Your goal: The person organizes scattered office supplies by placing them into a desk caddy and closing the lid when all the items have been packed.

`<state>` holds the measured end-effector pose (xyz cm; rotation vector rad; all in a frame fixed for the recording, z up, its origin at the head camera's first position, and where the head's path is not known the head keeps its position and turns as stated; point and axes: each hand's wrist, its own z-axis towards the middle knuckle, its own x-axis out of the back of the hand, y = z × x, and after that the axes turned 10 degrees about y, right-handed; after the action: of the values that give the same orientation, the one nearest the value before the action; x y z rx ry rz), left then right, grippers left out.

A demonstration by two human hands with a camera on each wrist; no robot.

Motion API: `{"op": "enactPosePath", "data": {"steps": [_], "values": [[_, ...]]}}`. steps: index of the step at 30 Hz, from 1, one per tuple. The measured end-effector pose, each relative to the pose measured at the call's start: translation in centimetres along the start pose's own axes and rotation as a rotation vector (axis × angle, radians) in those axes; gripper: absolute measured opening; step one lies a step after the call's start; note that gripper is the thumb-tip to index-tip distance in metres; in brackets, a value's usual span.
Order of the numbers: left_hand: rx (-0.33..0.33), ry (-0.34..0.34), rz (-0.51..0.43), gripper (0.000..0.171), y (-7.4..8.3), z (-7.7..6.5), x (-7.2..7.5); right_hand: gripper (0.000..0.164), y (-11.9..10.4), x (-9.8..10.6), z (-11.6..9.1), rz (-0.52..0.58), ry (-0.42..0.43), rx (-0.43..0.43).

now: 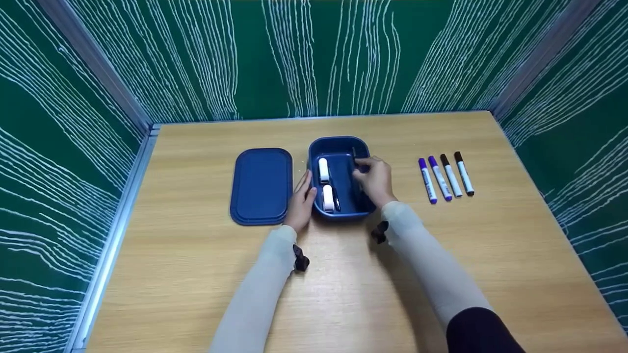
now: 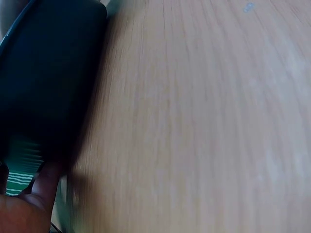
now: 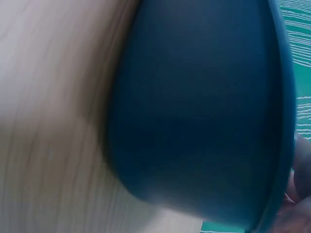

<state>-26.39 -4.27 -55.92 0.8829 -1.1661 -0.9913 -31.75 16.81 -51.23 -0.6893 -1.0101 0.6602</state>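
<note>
An uncovered navy blue box (image 1: 339, 215) stands on the table. Inside, along its left side, lie two white blocky items (image 1: 323, 170) with a dark pen (image 1: 336, 200) beside them. My left hand (image 1: 300, 202) rests its extended fingers against the box's left wall; the left wrist view shows the fingers at the wall (image 2: 48, 87). Over the right rim reaches my right hand (image 1: 376, 181), thumb and finger pinching a dark slim pen-like stick (image 1: 354, 153) inside the box. In the right wrist view the box wall (image 3: 194, 107) hides most of that hand.
Left of the box lies its blue lid (image 1: 261, 186), flat on the wooden table (image 1: 196, 274). To the right, several markers (image 1: 451, 180) with purple and black caps lie in a row. Green panels with white lines (image 1: 319, 59) enclose the table's back and sides.
</note>
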Motion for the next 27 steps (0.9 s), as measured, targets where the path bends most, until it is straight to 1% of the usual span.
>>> {"op": "enactPosePath", "data": {"steps": [4, 10, 16, 21, 27], "values": [[-0.028, 0.006, -0.003, 0.051, 0.0, 0.0, 0.0, 0.026, -0.2, -0.6, -0.2, -0.003, -0.017, -0.008], [-0.02, 0.007, 0.002, 0.051, 0.0, 0.0, 0.0, 0.026, -0.2, -1.3, -0.5, -0.018, -0.039, -0.001], [-0.027, 0.006, 0.003, 0.051, -0.1, 0.1, 0.0, 0.024, 0.0, -1.9, -0.8, -0.032, -0.065, 0.012], [-0.021, 0.001, -0.015, 0.052, 0.0, 0.0, 0.0, 0.025, 0.1, -2.5, -1.0, -0.043, -0.082, 0.03], [-0.005, -0.002, -0.016, 0.052, 0.0, 0.0, 0.0, 0.027, 0.1, -2.9, -1.2, -0.072, -0.128, -0.024]]}}
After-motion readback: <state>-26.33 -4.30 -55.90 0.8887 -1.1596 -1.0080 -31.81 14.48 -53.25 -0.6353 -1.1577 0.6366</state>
